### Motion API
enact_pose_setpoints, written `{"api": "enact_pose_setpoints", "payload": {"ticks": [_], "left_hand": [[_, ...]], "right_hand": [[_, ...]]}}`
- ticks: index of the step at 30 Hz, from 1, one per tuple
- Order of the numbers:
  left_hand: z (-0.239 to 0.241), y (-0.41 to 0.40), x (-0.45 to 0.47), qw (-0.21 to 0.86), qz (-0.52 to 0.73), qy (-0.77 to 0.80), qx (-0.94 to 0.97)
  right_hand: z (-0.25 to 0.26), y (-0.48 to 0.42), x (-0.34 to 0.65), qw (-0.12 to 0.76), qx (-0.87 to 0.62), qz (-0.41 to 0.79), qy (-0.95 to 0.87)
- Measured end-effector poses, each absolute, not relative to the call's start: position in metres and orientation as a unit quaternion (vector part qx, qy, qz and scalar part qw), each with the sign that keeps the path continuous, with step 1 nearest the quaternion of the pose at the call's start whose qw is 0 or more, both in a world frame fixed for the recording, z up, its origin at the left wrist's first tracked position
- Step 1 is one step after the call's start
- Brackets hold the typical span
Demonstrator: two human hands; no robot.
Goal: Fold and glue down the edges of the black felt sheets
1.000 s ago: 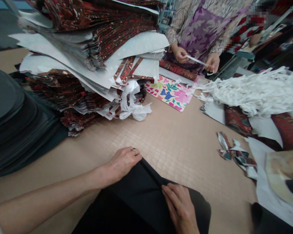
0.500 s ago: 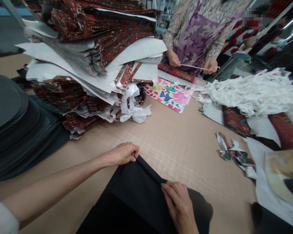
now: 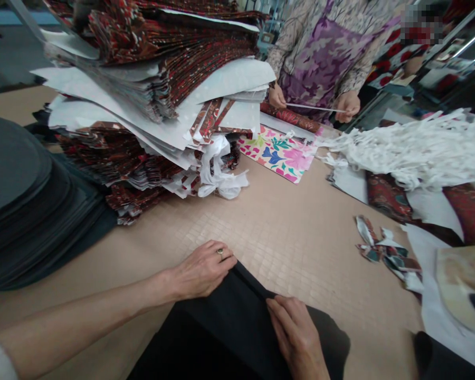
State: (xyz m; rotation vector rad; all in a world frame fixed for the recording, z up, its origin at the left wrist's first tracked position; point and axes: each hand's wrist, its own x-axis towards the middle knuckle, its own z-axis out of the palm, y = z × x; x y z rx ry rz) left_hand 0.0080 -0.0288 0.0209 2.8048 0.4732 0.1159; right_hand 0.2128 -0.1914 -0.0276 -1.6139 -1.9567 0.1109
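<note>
A piece of black fabric [image 3: 217,327] lies across the near part of the table, its far edge folded into a narrow strip. My left hand [image 3: 206,269], with a ring on one finger, is closed on the far left corner of that edge. Farther right along the same fold, my right hand [image 3: 295,327] grips the cloth, thumb and fingers pressed together. The fabric between the two hands runs fairly straight. Its right end spreads loosely past my right hand, and its near part leaves the bottom of the view.
Tall stacks of patterned red-brown fabric [image 3: 142,89] and dark rounded pieces [image 3: 16,211] stand at the left. Across the tan table [image 3: 285,232], a co-worker's hands [image 3: 346,105] stretch a white strip. White strips [image 3: 419,142] and fabric scraps [image 3: 388,253] lie at the right.
My left hand has turned over so its back and ring show more, and has moved slightly right and nearer along the fold. My right hand keeps its hold. The view has shifted slightly.
</note>
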Motion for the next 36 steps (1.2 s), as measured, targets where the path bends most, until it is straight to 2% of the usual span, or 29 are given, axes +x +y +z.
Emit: {"api": "enact_pose_setpoints", "payload": {"ticks": [8,17,23,33,36], "left_hand": [[0.008,-0.026,0.027,0.076,0.022,0.128,0.989],[0.014,-0.012,0.011,0.052,0.002,0.109,0.993],[0.008,-0.018,0.007,0.029,0.031,0.091,0.995],[0.017,-0.026,-0.005,0.057,-0.020,0.092,0.994],[0.025,-0.039,0.009,0.054,-0.020,0.122,0.991]], "right_hand": [[-0.023,-0.192,0.206,0.349,-0.655,0.121,-0.659],[-0.029,-0.195,0.208,0.346,-0.636,0.103,-0.682],[-0.037,-0.197,0.213,0.295,-0.607,0.030,-0.737],[-0.035,-0.202,0.217,0.209,-0.582,-0.033,-0.786],[-0.032,-0.203,0.216,0.207,-0.583,-0.040,-0.785]]}}
